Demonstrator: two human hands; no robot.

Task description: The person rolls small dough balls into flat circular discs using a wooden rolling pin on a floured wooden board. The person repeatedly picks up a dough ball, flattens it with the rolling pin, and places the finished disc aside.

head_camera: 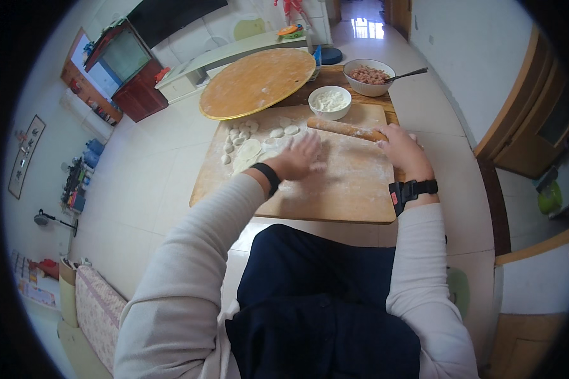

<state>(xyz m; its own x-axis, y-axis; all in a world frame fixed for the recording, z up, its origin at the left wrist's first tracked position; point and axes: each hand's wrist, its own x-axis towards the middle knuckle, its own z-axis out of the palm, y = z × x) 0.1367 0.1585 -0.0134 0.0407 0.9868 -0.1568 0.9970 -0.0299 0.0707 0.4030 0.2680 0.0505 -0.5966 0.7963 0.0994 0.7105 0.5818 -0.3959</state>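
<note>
My right hand [400, 144] grips one end of a wooden rolling pin [336, 128], which lies slantwise above the far right of a floured wooden board [351, 194]. Motion blurs my left hand [299, 156] over the middle of the board; whether anything is under its palm is hidden. Flattened rounds of dough [249, 149] overlap just left of that hand. Beyond them sit several small dough pieces [239, 137], and a few pressed ones [284, 131] lie near my left fingers. A white bowl [329, 114] of flour stands at the board's far edge.
A large round floured tray [261, 85] with a yellow rim rests at the far left, overhanging the wooden table [334, 73]. Back right stands a white bowl [371, 89] of minced filling, a spoon handle [411, 73] sticking out rightward. Tiled floor [142, 166] surrounds the table.
</note>
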